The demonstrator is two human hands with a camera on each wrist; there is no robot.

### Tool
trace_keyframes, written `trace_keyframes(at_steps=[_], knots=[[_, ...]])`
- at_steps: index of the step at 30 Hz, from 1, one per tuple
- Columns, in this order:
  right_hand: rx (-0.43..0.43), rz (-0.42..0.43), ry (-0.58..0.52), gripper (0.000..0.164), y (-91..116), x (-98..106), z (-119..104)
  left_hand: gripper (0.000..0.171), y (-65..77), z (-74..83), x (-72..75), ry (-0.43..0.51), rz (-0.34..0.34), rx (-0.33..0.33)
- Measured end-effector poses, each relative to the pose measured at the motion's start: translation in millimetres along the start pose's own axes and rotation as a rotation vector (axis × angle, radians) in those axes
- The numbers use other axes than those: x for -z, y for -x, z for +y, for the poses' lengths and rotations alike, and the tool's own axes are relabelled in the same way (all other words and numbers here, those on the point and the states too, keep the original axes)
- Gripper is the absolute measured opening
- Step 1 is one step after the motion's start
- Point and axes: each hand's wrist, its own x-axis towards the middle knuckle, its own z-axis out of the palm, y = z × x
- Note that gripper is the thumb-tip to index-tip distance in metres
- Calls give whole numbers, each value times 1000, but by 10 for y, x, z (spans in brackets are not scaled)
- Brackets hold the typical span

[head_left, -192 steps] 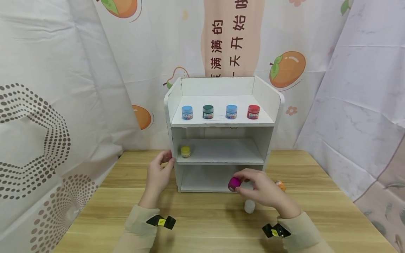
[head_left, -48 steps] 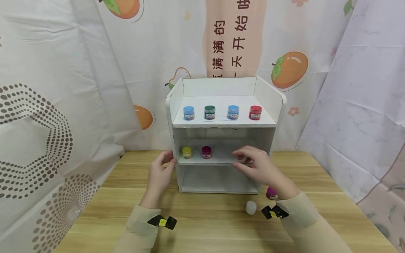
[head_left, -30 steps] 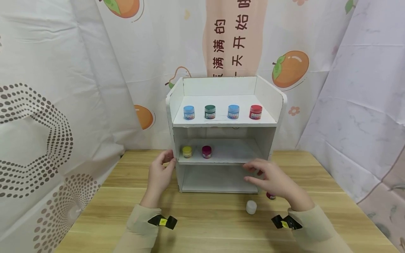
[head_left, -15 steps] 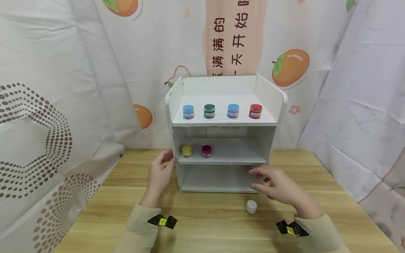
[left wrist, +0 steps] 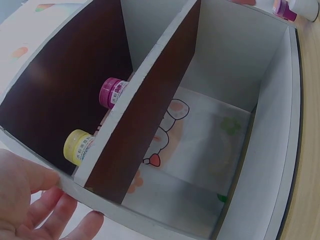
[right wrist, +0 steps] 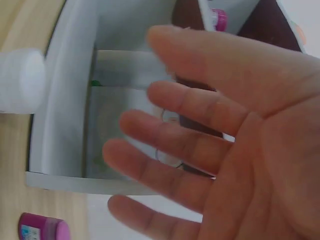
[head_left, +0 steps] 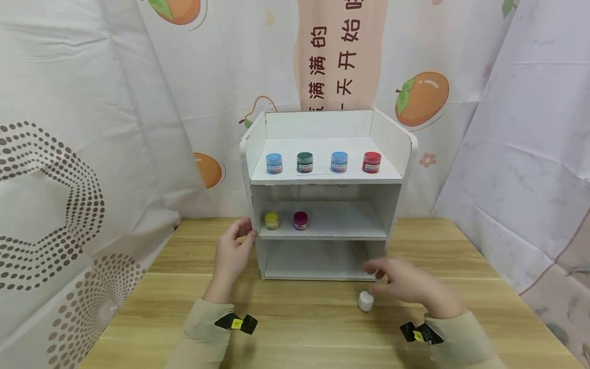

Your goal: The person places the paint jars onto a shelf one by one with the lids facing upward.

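A small white shelf unit [head_left: 322,180] stands on the wooden table. My left hand [head_left: 234,251] touches the front edge and outer side of its left panel, fingers loosely bent. On the middle shelf are a yellow paint jar [head_left: 272,221] and a dark magenta paint jar [head_left: 300,221]. My right hand [head_left: 405,284], blurred, is low by the unit's lower right corner with nothing in it, fingers spread in the right wrist view. Its thumb is close to a white jar [head_left: 366,301] on the table. Another magenta jar [right wrist: 44,227] shows in the right wrist view; the hand hides it in the head view.
On the top shelf stand two light blue jars, one at the left [head_left: 274,163] and one right of centre [head_left: 339,162], a dark green jar [head_left: 304,162] and a red jar [head_left: 371,162]. A printed curtain [head_left: 221,66] hangs behind the table [head_left: 295,328].
Earlier my right hand held the magenta jar, which now stands on the middle shelf. Since then that empty hand has drawn back and down to the white jar. My left hand has stayed put.
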Motion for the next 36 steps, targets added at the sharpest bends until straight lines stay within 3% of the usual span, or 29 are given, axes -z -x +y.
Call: trace_keyframes(at_steps=[5,18,30,36], knots=[[-35,-41,30,36,-44,-94,53,22,6,2,-3,4,0,4],[-20,-151,-14,27,-112,-290,128,22,0,3,3,-4,2,8],[-24,-164,-18,21,-106,-302,106,23,-5,16,-2,-10,7,12],[-60,-132,41,16,-120,-346,119,23,-5,8,-3,-16,9,5]])
